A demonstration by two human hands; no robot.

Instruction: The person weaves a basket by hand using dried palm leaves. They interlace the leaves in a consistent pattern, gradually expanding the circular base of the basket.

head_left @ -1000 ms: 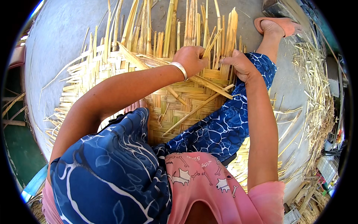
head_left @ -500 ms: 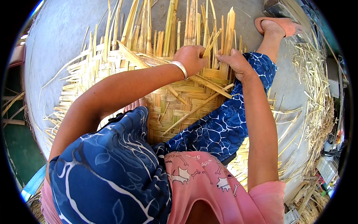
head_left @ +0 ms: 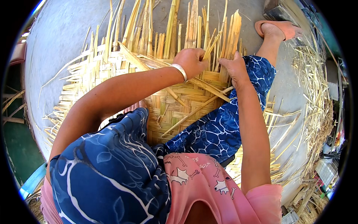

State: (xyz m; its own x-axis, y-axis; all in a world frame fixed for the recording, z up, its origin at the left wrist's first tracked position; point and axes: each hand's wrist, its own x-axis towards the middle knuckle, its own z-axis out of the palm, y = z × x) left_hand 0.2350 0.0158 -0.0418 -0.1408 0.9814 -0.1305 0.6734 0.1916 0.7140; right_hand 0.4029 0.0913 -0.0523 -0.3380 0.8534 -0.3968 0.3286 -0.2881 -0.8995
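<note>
A half-woven mat of flat yellow reed strips (head_left: 164, 106) lies in front of me, its loose strip ends standing up along the far side. My left hand (head_left: 191, 61), with a silver bangle on the wrist, is closed round a narrow reed strip (head_left: 211, 46) that slants up to the right. Just right of it, my right hand (head_left: 235, 70) has its thumb and forefinger on either side of a wide reed strip (head_left: 232, 35), closed on it low down. The other fingers of that hand are mostly hidden. Loose strips (head_left: 194, 114) lie across the weave.
My blue-patterned trouser leg (head_left: 220, 128) stretches along the mat's right side, ending in an orange slipper (head_left: 270, 24). Piled straw (head_left: 313, 112) lines the far right of the grey concrete floor (head_left: 56, 48). A wooden block (head_left: 274, 9) stands at the top right.
The wide strip has tilted a little to the right, and my right hand and forearm have shifted slightly. My left hand keeps its grip, a touch nearer to me.
</note>
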